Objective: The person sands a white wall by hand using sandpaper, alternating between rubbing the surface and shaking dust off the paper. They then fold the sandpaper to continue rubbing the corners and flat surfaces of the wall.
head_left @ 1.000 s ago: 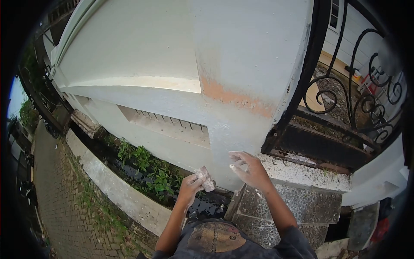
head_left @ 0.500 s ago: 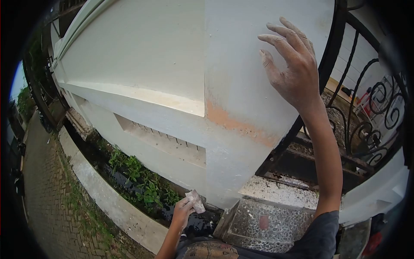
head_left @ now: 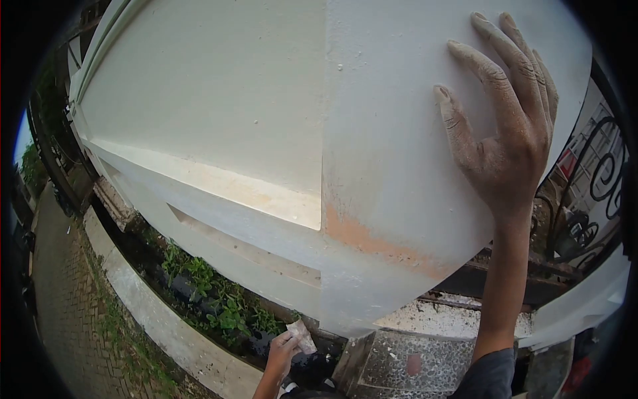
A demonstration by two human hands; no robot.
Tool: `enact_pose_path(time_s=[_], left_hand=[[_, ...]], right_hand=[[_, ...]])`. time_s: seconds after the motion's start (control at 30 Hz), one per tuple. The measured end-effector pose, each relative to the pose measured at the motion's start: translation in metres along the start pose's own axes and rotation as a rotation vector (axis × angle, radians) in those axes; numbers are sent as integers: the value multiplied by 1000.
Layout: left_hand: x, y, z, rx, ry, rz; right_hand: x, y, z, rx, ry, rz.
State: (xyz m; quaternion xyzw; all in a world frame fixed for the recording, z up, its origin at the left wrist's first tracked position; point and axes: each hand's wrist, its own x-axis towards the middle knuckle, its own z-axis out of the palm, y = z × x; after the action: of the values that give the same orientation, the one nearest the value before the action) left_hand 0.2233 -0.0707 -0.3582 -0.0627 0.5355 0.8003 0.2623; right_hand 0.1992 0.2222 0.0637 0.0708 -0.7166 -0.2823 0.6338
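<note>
My right hand [head_left: 508, 136] is raised at the upper right, its fingers spread over the pale painted wall [head_left: 392, 126]. Pale dust coats the fingers, and nothing is held in them. Whether the whole palm touches the surface is hidden. Low in the view, my left hand [head_left: 282, 354] pinches a folded, dusty piece of sandpaper [head_left: 303, 337] above the drain, apart from the wall. An orange-brown worn patch [head_left: 379, 245] marks the wall below and left of my right hand. To the left, a ledge [head_left: 246, 194] juts out beneath a recessed panel.
A drain with green plants [head_left: 229, 309] runs along the wall's foot, bordered by a concrete curb [head_left: 156, 309]. Brick paving [head_left: 73, 299] lies farther left. A black scrolled iron gate [head_left: 601, 176] stands at right, and a pebbled step [head_left: 435, 359] is below.
My view has come closer to the wall, so it fills more of the frame. My right hand now appears larger and farther right, still spread. My left hand keeps its hold on the sandpaper.
</note>
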Motion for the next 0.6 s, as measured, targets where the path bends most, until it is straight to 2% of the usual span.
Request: enact_pose_path(time_s=[0.2, 0.3, 0.4, 0.5, 0.53, 0.6], left_hand=[[15, 8, 18, 31, -36, 9], [18, 18, 28, 123, -35, 161], [18, 44, 42, 288, -51, 379], [12, 95, 73, 528, 18, 794], [9, 113, 79, 606, 6, 853], [18, 132, 89, 561, 33, 1076]], right_hand=[[0, 3, 1, -30, 2, -46], [2, 1, 3, -38, 35, -43], [3, -2, 5, -42, 71, -46], [5, -2, 7, -35, 118, -46], [5, -2, 7, -30, 137, -52], [5, -3, 9, -2, 171, -59]])
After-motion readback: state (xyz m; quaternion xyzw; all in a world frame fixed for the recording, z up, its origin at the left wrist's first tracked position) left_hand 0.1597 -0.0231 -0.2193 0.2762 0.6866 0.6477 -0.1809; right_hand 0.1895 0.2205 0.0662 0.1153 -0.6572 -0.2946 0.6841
